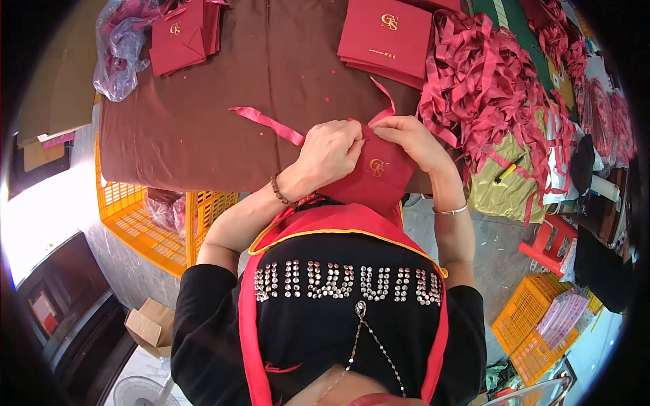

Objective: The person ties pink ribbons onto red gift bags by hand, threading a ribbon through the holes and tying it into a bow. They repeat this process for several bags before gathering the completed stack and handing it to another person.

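Note:
A small dark-red paper bag (380, 177) with a gold emblem leans against my apron at the table's near edge. My left hand (330, 150) is closed at the bag's upper left corner, fingers curled in a pinch. A pinkish-red ribbon (271, 124) runs out leftward from under that hand. My right hand (414, 141) pinches at the bag's top edge with thumb and forefinger, where another ribbon end (384, 95) sticks up. The fingers partly hide where the ribbon meets the bag.
On the brown-covered table (223, 128) lie stacked red bags (389, 34) at the far right and more red bags (179, 44) far left, beside clear plastic wrapping (120, 61). A heap of ribbons (477, 74) hangs over the right side. A yellow crate (145, 227) stands lower left.

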